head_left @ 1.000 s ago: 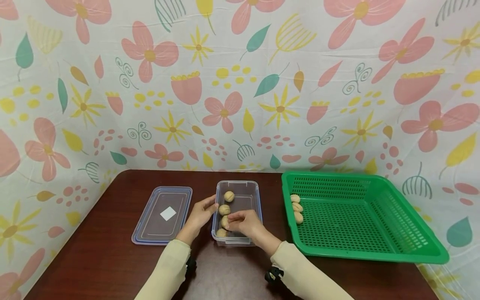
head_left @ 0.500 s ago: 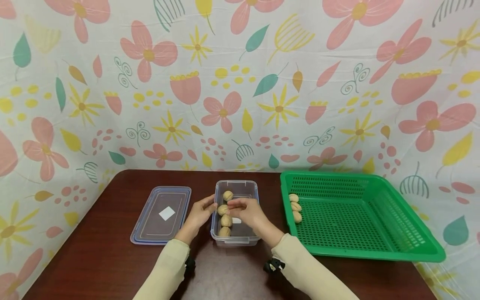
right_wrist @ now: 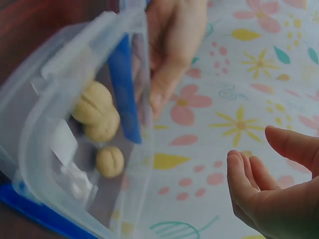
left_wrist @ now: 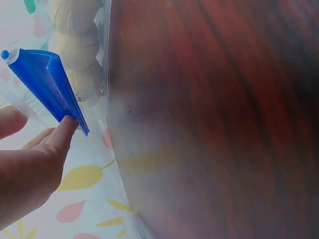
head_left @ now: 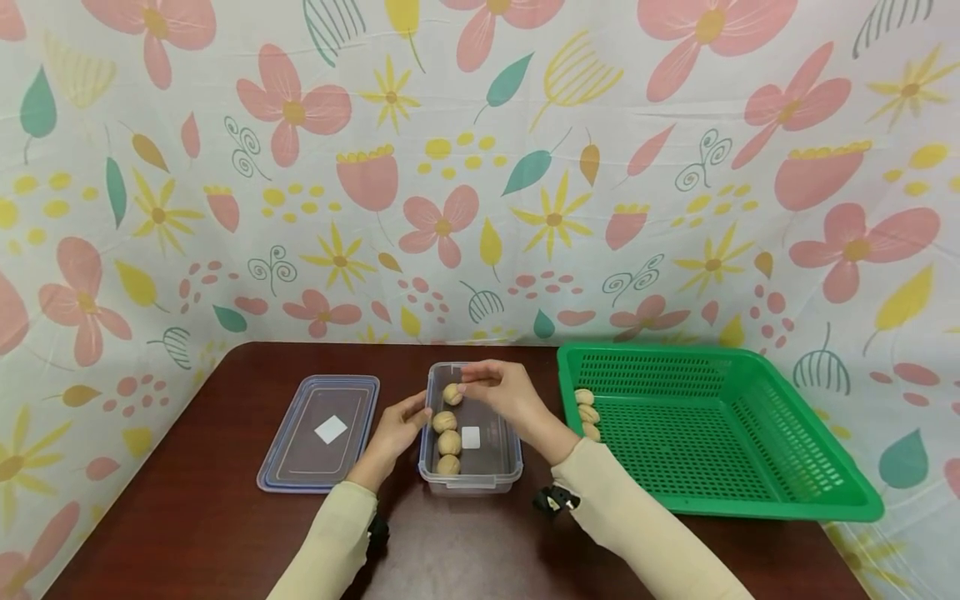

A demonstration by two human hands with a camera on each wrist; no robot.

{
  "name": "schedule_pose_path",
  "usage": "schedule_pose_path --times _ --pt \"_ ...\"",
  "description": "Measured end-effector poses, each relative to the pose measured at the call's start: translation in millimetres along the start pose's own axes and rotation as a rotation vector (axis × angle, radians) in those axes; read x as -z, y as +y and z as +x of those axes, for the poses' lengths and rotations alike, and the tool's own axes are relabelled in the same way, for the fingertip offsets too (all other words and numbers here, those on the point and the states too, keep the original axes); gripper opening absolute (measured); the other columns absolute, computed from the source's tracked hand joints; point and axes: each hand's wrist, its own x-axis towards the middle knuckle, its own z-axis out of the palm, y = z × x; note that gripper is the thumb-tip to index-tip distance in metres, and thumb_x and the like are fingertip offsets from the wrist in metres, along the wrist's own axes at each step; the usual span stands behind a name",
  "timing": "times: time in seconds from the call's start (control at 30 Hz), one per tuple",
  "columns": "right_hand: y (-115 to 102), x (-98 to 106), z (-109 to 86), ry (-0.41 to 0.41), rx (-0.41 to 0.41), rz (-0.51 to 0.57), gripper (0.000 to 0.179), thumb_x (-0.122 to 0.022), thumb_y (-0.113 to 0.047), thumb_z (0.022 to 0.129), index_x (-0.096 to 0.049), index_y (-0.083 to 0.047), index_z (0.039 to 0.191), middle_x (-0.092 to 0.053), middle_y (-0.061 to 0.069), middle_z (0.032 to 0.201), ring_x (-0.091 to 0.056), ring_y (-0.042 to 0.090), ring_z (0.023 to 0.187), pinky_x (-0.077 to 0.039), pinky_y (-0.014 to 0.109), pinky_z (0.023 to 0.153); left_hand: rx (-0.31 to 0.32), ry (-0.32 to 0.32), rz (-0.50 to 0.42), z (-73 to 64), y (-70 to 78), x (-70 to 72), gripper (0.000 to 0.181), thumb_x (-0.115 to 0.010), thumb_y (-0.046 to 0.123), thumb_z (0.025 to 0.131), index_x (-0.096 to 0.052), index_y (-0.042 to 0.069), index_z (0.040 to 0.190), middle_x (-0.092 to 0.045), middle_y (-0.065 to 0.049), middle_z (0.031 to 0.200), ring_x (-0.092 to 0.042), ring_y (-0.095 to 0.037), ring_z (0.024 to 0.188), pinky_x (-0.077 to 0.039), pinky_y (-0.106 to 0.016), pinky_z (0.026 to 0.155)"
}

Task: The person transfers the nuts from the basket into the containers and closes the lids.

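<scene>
A clear plastic container (head_left: 468, 482) with blue side latches stands on the table. Along its left side several walnuts (head_left: 449, 442) form a row. My left hand (head_left: 393, 433) is at the container's left wall, a finger touching the blue latch (left_wrist: 47, 82) in the left wrist view. Over the container's far half is my right hand (head_left: 517, 400), its fingertips close beside the farthest walnut (head_left: 452, 394). In the right wrist view the thumb and fingers of that hand are apart, with nothing between them.
Left of the container lies its clear lid (head_left: 307, 458) with a white label. A green plastic basket (head_left: 690, 433) sits on the right, with three walnuts (head_left: 588, 414) visible by its left wall. A floral cloth (head_left: 480, 208) hangs behind the table (head_left: 450, 550).
My right hand has moved from the near walnuts to the far end of the row and up from them. The near walnuts sit slightly differently. My left hand stays at the container's left wall.
</scene>
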Motion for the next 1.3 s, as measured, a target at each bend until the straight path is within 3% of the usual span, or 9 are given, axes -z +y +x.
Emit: schedule_pose_path --times 0.13,0.37,0.6,0.8,1.03,1.3 --pt "-8 12 3.6 0.013 0.008 -0.026 0.031 -0.071 -0.011 0.087 -0.067 -0.005 0.117 -0.068 0.011 0.110 -0.065 0.022 0.098 -0.053 0.038 0.086 -0.004 -0.001 0.006 0.8 -2.3 -0.5 0.042 -0.055 0.012 0.098 -0.051 0.003 0.139 -0.058 -0.021 0.130 -0.058 -0.032 0.115 -0.045 -0.047 0.099" --pt "-18 38 11.9 0.019 0.029 -0.017 0.037 -0.070 -0.014 0.089 -0.064 -0.004 0.124 -0.065 0.014 0.120 -0.061 0.026 0.109 -0.047 0.040 0.098 -0.011 -0.003 0.001 0.8 -2.7 0.5 0.042 -0.056 0.012 0.098 -0.050 0.002 0.139 -0.056 -0.021 0.132 -0.054 -0.033 0.121 -0.044 -0.047 0.101" --pt "-21 67 19.9 0.060 0.019 -0.036 0.041 -0.068 -0.018 0.091 -0.060 -0.005 0.129 -0.060 0.014 0.128 -0.056 0.027 0.118 -0.040 0.043 0.105 0.002 -0.006 -0.003 0.7 -2.7 0.0 0.043 -0.055 0.012 0.098 -0.050 0.004 0.140 -0.057 -0.021 0.131 -0.058 -0.032 0.116 -0.045 -0.048 0.099" --pt "-10 98 24.2 0.034 0.039 0.001 0.046 -0.063 -0.022 0.095 -0.053 -0.006 0.137 -0.052 0.016 0.137 -0.047 0.029 0.126 -0.032 0.047 0.111 0.009 -0.007 -0.004 1.3 -2.9 0.9 0.043 -0.055 0.013 0.098 -0.050 0.005 0.140 -0.057 -0.020 0.131 -0.058 -0.031 0.114 -0.044 -0.049 0.100" --pt "11 128 28.8 0.089 0.062 0.021 0.049 -0.062 -0.024 0.095 -0.050 -0.003 0.138 -0.050 0.018 0.138 -0.047 0.029 0.125 -0.036 0.047 0.108 0.004 -0.005 0.004 0.8 -1.2 0.7 0.042 -0.055 0.013 0.098 -0.051 0.006 0.140 -0.057 -0.020 0.132 -0.058 -0.032 0.116 -0.044 -0.049 0.100" --pt "37 152 27.3 0.134 0.058 0.038 0.054 -0.062 -0.032 0.095 -0.048 -0.006 0.140 -0.045 0.014 0.145 -0.048 0.014 0.123 -0.036 0.043 0.109 0.013 -0.008 0.005 1.0 -0.8 0.6 0.043 -0.055 0.013 0.098 -0.050 0.005 0.140 -0.055 -0.019 0.134 -0.055 -0.032 0.120 -0.043 -0.049 0.101"
